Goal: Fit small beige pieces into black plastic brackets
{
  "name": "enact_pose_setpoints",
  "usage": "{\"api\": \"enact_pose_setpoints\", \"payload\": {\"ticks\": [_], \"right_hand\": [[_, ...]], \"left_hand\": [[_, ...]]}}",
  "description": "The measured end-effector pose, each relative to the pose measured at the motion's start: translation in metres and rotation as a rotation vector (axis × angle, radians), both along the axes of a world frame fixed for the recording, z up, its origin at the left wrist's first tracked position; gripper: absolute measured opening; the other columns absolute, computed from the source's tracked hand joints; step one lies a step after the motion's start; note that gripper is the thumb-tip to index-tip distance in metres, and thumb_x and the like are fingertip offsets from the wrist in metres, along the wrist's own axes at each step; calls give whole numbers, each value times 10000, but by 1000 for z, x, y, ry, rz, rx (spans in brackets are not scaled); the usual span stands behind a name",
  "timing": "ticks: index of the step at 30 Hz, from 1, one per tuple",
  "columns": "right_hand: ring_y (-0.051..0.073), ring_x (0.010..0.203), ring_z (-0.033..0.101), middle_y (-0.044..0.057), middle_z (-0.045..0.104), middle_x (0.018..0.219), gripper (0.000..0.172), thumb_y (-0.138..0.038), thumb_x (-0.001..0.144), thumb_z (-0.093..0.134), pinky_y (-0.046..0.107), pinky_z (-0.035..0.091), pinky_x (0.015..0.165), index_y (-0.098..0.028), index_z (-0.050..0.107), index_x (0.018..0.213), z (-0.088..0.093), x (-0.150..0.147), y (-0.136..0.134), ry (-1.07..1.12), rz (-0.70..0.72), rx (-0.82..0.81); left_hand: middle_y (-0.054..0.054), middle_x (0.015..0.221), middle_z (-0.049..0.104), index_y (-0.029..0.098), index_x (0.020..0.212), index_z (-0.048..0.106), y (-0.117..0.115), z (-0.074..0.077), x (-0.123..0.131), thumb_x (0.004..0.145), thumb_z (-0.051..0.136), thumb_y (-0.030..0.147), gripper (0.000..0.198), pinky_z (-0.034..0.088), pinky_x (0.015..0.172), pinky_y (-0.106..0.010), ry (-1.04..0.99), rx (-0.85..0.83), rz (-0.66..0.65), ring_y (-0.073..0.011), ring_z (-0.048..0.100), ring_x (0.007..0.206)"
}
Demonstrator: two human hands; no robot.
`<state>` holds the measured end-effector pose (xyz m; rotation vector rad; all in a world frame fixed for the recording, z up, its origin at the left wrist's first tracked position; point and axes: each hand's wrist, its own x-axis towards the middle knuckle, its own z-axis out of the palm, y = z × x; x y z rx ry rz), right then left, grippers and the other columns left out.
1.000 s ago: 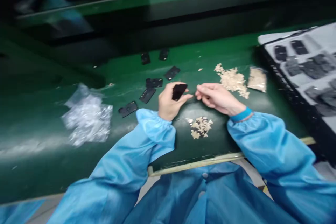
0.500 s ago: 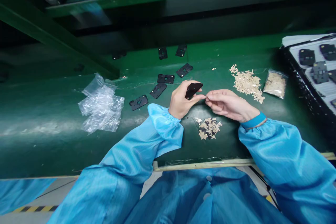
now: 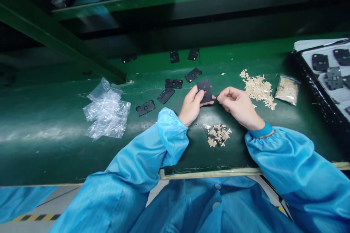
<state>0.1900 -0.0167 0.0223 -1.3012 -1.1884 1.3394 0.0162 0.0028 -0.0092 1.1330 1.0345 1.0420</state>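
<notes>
My left hand (image 3: 193, 106) grips a small black flat plate (image 3: 205, 90) and holds it up facing me over the green bench. My right hand (image 3: 237, 104) sits just to the right of the plate with its fingers curled and pinched near the plate's edge; what they pinch is too small to make out. A little heap of beige slips (image 3: 218, 134) lies on the bench just below both hands. Several more black plates (image 3: 166, 94) lie scattered to the left and behind.
A crumpled clear plastic bag (image 3: 106, 110) lies at the left. A larger pile of beige slips (image 3: 257, 87) and a small clear bag of them (image 3: 287, 89) lie at the right. A tray of black parts (image 3: 325, 69) stands at the far right. The bench's front edge (image 3: 207, 171) runs below.
My left hand has turned the black plate from tilted to upright, facing me. My right hand has drawn its fingers in and moved slightly up. The view has steadied.
</notes>
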Motion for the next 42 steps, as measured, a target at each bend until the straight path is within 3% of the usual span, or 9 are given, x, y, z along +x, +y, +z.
{"api": "enact_pose_setpoints", "payload": {"ticks": [3,8,14,24,35,42], "right_hand": [[114,569,502,-7,616,666,136,-258,757,747,259,389,522,-199,625,744,-6,-2,-1,-174,-52,130],[125,563,516,-17,609,642,110,-200,745,696,266,391,529,-209,589,725,-12,-2,-3,-360,-71,219],[123,543,520,-20,609,627,107,-187,735,664,271,407,531,-211,564,704,-12,-2,-5,-475,-73,265],[111,513,480,-37,556,593,166,-163,753,662,273,386,522,-221,523,683,-9,-6,-7,-591,-59,390],[127,578,531,-10,626,660,126,-239,784,718,268,406,539,-204,605,741,-14,1,-2,-344,-25,164],[131,595,548,-5,653,677,118,-219,754,737,266,425,548,-201,621,743,-13,1,-1,-323,-29,148]], "left_hand": [[-63,1068,725,206,1129,644,-1,-1,2,938,631,456,315,639,724,-325,-51,-32,11,-180,728,889],[-23,882,734,156,849,726,-2,5,0,836,730,371,215,577,807,-274,65,87,106,-150,679,844],[-6,741,695,152,764,732,-3,12,1,804,735,367,219,483,570,-223,57,67,128,-101,562,603],[11,685,645,153,709,706,-3,14,3,791,738,328,196,445,537,-210,41,54,148,-85,512,571],[26,611,527,160,635,628,-4,14,1,819,740,360,293,412,526,-208,55,85,148,-87,505,564],[27,600,520,168,635,624,-3,15,1,823,743,406,325,423,520,-205,51,100,134,-85,483,551]]}}
